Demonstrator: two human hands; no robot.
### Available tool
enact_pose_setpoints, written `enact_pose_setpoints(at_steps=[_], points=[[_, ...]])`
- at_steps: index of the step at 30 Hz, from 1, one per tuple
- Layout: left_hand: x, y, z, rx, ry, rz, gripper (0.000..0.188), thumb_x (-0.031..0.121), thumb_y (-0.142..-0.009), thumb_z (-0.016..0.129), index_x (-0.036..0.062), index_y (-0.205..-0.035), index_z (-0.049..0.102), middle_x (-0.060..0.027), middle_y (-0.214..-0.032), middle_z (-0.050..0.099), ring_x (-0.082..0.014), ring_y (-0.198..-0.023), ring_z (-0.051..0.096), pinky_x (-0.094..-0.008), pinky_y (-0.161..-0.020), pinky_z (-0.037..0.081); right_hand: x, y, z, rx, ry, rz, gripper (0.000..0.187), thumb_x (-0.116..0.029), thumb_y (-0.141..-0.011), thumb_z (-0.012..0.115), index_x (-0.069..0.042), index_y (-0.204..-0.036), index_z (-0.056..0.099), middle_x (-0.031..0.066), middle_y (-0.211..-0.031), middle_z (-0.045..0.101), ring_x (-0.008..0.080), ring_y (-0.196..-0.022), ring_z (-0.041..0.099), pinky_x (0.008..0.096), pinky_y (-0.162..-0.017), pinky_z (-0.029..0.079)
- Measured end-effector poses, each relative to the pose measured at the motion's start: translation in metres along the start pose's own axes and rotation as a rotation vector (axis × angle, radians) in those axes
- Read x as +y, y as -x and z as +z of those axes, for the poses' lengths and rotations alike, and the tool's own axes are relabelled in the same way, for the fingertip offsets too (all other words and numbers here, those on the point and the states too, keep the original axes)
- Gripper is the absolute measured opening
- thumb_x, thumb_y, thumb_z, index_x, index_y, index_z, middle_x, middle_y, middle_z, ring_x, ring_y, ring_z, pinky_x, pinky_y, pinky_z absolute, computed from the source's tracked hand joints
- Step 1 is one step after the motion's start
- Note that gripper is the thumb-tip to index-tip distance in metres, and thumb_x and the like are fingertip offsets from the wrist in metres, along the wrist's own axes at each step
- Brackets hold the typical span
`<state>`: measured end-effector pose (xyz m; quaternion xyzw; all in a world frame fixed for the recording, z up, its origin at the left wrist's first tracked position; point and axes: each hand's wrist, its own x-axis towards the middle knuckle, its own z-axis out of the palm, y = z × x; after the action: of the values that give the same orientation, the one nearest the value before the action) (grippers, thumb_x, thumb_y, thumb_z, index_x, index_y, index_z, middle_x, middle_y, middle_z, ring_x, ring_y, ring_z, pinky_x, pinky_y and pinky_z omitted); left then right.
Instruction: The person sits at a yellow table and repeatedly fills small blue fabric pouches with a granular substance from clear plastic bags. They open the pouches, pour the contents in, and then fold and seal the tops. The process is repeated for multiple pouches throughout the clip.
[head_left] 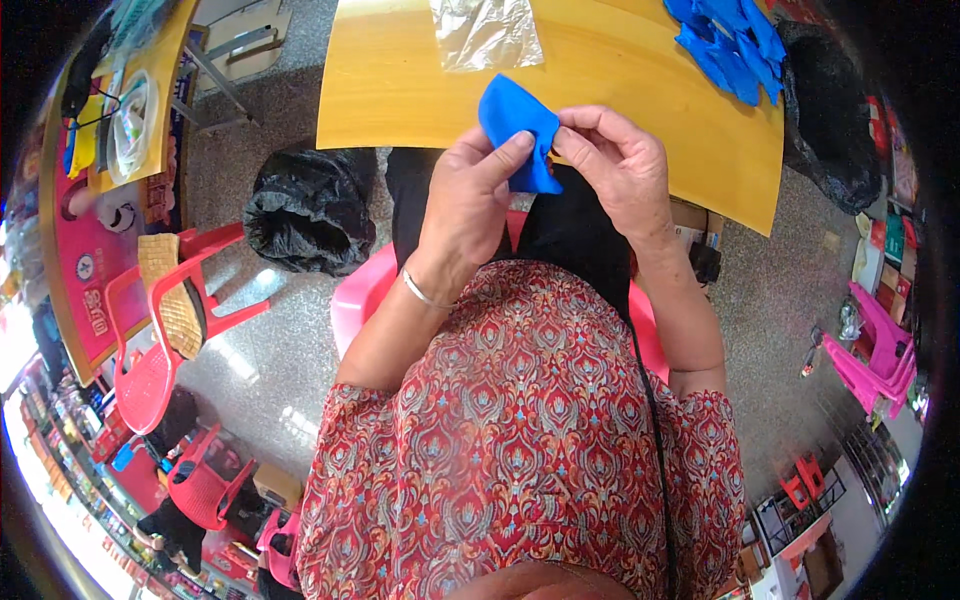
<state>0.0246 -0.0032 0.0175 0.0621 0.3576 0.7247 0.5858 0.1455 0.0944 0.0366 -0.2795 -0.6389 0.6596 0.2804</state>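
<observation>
A small bright-blue piece of fabric-like material (515, 112) is held up between my two hands, just over the near edge of the yellow table (390, 90). My left hand (478, 175) grips it with the thumb on top, its other fingers mostly hidden behind. The thumb and index finger of my right hand (618, 165) pinch the piece's right edge. Its upper part spreads smooth, while the lower part is folded and bunched. Beyond it on the table lies a clear plastic bag (487, 35). At the table's far right is a pile of similar blue pieces (730, 45).
A black plastic bag (312, 215) stands open on the floor at left, and another black bag (832, 115) is beside the table's right end. Red plastic chairs (150, 370) are at left, with a pink chair (872, 350) at right. I sit on a pink seat (362, 300).
</observation>
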Motion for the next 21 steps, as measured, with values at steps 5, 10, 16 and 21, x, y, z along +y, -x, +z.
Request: enact_pose_setpoints(at_steps=[5,10,16,21], points=[[0.008,-0.007,-0.012,0.077,-0.018,0.074,0.023,0.010,-0.089,0.060,-0.0007,-0.108,0.055,-0.0077,-0.099,0.063,-0.0130,-0.087,0.060,-0.0261,-0.075,0.050,0.009,-0.008,0.002,0.017,0.032,0.023,0.014,-0.007,-0.085,0.065,0.003,-0.095,0.064,0.0027,-0.085,0.066,0.0068,-0.078,0.061,0.0218,-0.072,0.049],[0.008,-0.010,-0.016,0.116,0.084,0.042,0.025,0.007,-0.088,0.061,-0.0017,-0.110,0.053,-0.0059,-0.095,0.061,-0.0121,-0.085,0.059,-0.0234,-0.073,0.049,0.007,-0.011,0.004,-0.018,0.095,0.021,0.013,-0.008,-0.083,0.065,0.002,-0.091,0.064,0.0026,-0.080,0.066,0.0071,-0.073,0.060,0.0229,-0.068,0.048],[0.000,-0.001,-0.001,0.252,-0.372,0.548,0.040,-0.001,-0.085,0.062,-0.0043,-0.119,0.043,-0.0083,-0.097,0.059,-0.0137,-0.088,0.058,-0.0250,-0.079,0.048,0.008,-0.011,0.008,0.011,0.270,-0.100,0.010,-0.006,-0.082,0.064,0.002,-0.088,0.064,0.0050,-0.077,0.066,0.0085,-0.071,0.061,0.0245,-0.066,0.049],[0.009,-0.010,-0.018,0.132,0.029,0.090,0.035,0.003,-0.087,0.059,-0.0035,-0.120,0.049,-0.0086,-0.104,0.058,-0.0164,-0.092,0.059,-0.0292,-0.081,0.051,0.000,-0.029,0.003,-0.258,0.161,0.044,0.012,-0.006,-0.088,0.061,0.003,-0.096,0.062,0.0006,-0.090,0.062,0.0065,-0.083,0.057,0.0219,-0.076,0.048]])
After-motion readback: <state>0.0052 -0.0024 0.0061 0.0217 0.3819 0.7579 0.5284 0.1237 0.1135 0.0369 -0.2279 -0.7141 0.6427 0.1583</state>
